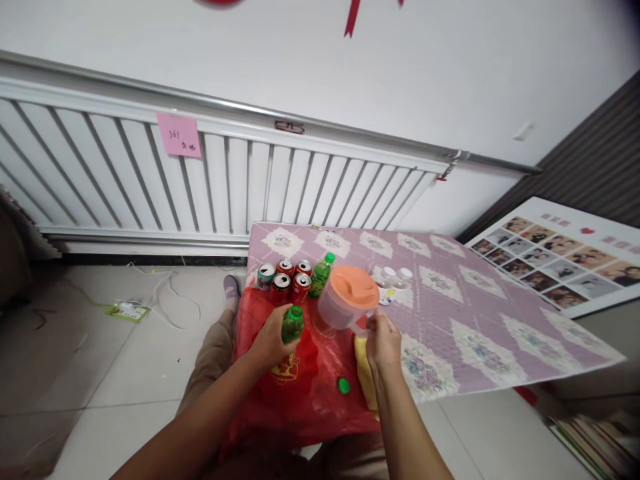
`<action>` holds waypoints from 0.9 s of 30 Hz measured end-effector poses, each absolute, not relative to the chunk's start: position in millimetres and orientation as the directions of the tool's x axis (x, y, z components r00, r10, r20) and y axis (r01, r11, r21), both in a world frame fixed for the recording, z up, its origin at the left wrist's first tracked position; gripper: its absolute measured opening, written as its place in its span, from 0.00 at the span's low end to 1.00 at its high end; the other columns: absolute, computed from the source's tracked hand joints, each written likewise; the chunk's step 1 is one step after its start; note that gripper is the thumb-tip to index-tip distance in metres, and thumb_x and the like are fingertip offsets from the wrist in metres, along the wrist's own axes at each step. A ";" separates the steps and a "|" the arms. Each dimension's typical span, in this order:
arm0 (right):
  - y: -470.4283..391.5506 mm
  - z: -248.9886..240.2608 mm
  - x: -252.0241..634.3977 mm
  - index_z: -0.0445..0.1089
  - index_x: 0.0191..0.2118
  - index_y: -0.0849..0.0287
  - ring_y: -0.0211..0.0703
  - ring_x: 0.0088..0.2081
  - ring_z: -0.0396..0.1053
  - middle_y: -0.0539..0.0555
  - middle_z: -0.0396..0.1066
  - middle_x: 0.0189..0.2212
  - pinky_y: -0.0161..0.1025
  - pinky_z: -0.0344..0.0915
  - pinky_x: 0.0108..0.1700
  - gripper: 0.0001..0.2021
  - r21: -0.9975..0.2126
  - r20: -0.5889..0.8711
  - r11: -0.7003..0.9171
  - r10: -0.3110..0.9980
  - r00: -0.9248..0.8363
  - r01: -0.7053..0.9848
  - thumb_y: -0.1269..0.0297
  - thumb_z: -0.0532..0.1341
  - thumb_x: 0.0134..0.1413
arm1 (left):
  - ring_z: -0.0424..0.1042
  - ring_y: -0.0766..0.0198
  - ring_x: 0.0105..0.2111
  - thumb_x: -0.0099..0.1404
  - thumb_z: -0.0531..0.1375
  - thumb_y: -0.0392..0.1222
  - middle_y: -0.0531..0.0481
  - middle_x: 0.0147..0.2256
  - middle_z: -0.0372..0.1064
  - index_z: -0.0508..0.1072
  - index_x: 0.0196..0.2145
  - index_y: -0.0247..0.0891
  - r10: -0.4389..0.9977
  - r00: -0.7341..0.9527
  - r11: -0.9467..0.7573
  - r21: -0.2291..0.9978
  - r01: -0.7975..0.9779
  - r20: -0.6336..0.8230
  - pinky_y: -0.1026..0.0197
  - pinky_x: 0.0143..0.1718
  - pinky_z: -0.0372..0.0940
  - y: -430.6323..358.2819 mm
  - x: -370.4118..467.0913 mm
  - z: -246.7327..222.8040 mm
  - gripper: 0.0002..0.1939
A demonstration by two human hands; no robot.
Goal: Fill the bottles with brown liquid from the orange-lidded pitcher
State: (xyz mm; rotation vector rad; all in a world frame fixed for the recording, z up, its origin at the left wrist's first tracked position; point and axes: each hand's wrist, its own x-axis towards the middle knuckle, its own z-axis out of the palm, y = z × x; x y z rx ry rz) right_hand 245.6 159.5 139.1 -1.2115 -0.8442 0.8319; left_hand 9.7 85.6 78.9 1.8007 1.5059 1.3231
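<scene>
My left hand (pixel 273 339) is wrapped round an uncapped green bottle (pixel 293 323), held upright over the red plastic sheet (pixel 320 393). A clear pitcher (pixel 334 308) with an orange lid (pixel 354 287) is to its right, and my right hand (pixel 383 337) has its fingers closed on the handle. The pitcher looks tilted; whether it touches the table I cannot tell. A loose green cap (pixel 343 385) lies on the red sheet between my forearms. Behind the bottle stand several opened cans (pixel 301 287) and a second, capped green bottle (pixel 321 275).
Two white-lidded jars (pixel 404 275) stand right of the pitcher on the floral tablecloth (pixel 440 283). A yellow cloth (pixel 367 373) lies beside my right wrist. Beyond the table are a white radiator (pixel 240 173) and a leaning photo board (pixel 565 253). A power strip (pixel 129 310) is on the floor.
</scene>
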 end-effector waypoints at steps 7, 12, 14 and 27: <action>163.8 114.0 238.9 0.62 0.19 0.58 0.32 0.22 0.56 0.41 0.59 0.16 0.33 0.56 0.27 0.19 -0.981 0.084 0.152 0.892 0.444 -0.120 0.48 0.66 0.41 | 0.65 0.47 0.59 0.53 0.65 0.34 0.38 0.58 0.62 0.56 0.60 0.38 0.917 -0.057 -0.314 0.803 0.507 0.395 0.42 0.61 0.61 86.1 9.4 73.3 0.39; 164.0 98.6 242.5 0.63 0.21 0.58 0.32 0.21 0.56 0.41 0.60 0.16 0.32 0.57 0.27 0.19 -0.985 0.058 0.120 0.903 0.426 -0.121 0.47 0.65 0.43 | 0.65 0.48 0.58 0.54 0.64 0.35 0.38 0.58 0.62 0.55 0.61 0.36 0.920 -0.054 -0.305 0.797 0.522 0.388 0.43 0.60 0.62 86.8 9.0 72.2 0.38; 162.2 96.4 244.5 0.64 0.22 0.58 0.32 0.22 0.58 0.42 0.61 0.17 0.32 0.58 0.27 0.19 -0.988 0.055 0.107 0.913 0.403 -0.108 0.47 0.64 0.45 | 0.65 0.48 0.58 0.54 0.64 0.35 0.38 0.58 0.62 0.55 0.61 0.37 0.921 -0.055 -0.300 0.792 0.532 0.386 0.42 0.60 0.62 87.0 8.6 72.4 0.39; 100.5 88.9 278.9 0.66 0.56 0.57 0.52 0.50 0.70 0.58 0.73 0.49 0.46 0.68 0.48 0.30 -0.975 0.027 -0.037 0.959 0.283 0.219 0.48 0.63 0.48 | 0.67 0.49 0.56 0.55 0.66 0.36 0.40 0.57 0.63 0.55 0.61 0.39 0.939 -0.059 -0.244 0.777 0.580 0.339 0.44 0.57 0.65 85.9 7.2 67.4 0.39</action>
